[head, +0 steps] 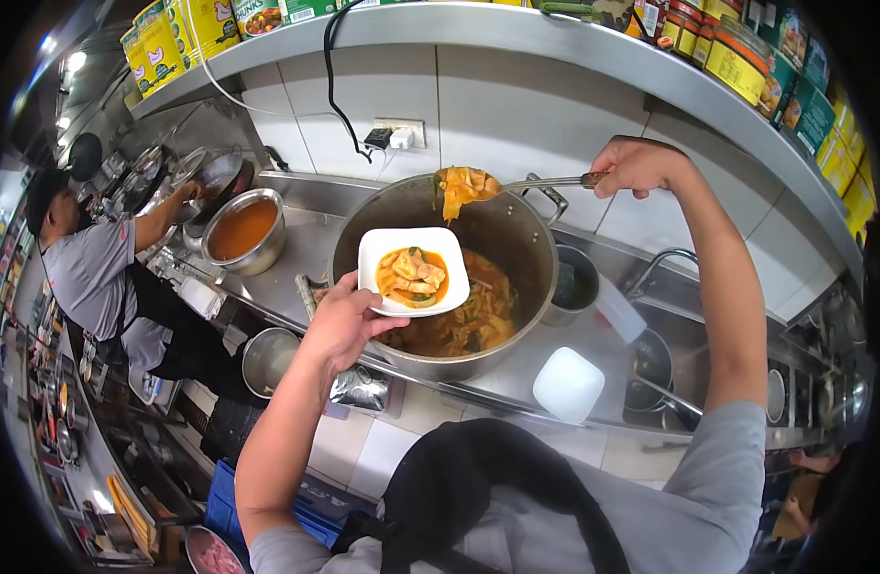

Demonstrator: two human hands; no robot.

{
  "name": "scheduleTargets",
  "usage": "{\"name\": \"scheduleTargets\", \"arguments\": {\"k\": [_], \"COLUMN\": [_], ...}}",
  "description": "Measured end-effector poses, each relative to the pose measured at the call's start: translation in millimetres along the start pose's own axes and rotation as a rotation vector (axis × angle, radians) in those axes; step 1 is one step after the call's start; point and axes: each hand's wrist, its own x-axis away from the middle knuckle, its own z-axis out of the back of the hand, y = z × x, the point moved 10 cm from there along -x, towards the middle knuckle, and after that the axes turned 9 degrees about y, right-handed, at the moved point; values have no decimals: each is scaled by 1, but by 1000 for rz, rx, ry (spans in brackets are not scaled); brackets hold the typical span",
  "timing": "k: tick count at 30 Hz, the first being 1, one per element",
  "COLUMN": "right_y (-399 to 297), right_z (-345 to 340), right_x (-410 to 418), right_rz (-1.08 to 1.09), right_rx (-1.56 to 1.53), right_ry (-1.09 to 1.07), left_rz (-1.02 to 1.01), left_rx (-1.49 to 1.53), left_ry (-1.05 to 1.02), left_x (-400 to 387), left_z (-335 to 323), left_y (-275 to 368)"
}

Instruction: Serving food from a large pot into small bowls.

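Observation:
My left hand (344, 319) holds a square white bowl (454, 244) by its near left edge, above the front of a large metal stockpot (533, 287). Pieces of meat and some greens in orange sauce (411, 276) lie in the bowl. My right hand (637, 168) grips the handle of a metal serving spoon (558, 182) from the right. The spoon's head is heaped with meat and sauce (466, 188), part of it hanging over the rim, above the pot's far side. More stew (476, 330) fills the bottom of the pot.
A white square bowl (569, 384) rests on the steel counter right of the pot. Behind it stand a metal container (570, 287) and a sink (684, 330). A steel bowl of orange liquid (245, 229) is at left, near a co-worker (88, 280). Cans (153, 57) line the shelf above.

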Motion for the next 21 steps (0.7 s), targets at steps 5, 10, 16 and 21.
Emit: {"name": "scheduleTargets", "arguments": {"k": [5,10,16,21], "right_y": [-10,-17,-49,-85], "right_z": [11,18,-15,-32], "right_x": [11,23,29,71], "right_rz": [40,59,203,453], "right_rx": [4,-44,34,309], "right_ry": [77,54,21,527], "left_rz": [-4,-5,-30,-50], "left_rx": [2,77,144,134], "left_ry": [5,35,4,-18], "left_x": [-8,-27,-23,-13], "left_z": [-6,-7,-15,-21], "left_y": [-6,-12,-2,5]}}
